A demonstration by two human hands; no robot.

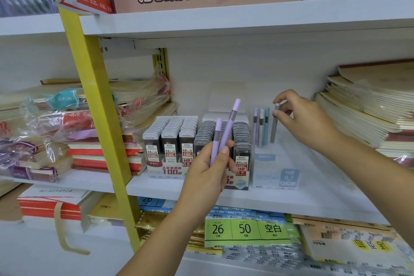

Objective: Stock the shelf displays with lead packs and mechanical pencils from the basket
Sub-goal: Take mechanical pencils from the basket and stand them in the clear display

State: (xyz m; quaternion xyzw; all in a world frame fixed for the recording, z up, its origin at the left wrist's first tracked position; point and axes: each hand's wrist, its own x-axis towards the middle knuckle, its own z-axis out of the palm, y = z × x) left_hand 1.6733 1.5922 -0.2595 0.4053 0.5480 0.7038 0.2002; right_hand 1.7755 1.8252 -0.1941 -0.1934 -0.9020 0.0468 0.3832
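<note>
My left hand (209, 169) grips two purple mechanical pencils (225, 132) upright in front of the lead-pack displays. My right hand (302, 119) pinches the top of a grey mechanical pencil (273, 126) that stands upright in the clear pencil display (276, 172). Three more pencils (261, 126), purple, grey and blue, stand in that display's back left. The 0.5 lead-pack display (171, 141) is filled with several rows of packs. Beside it, the 0.7 lead-pack display (242, 152) is partly hidden behind my left hand. The basket is out of view.
A yellow shelf post (94, 105) slants down the left. Wrapped notebook stacks (56, 132) fill the shelf's left side and cream notebook stacks (367, 114) its right. The white shelf board (291, 201) runs below the displays. Paper packs (246, 231) lie on the lower shelf.
</note>
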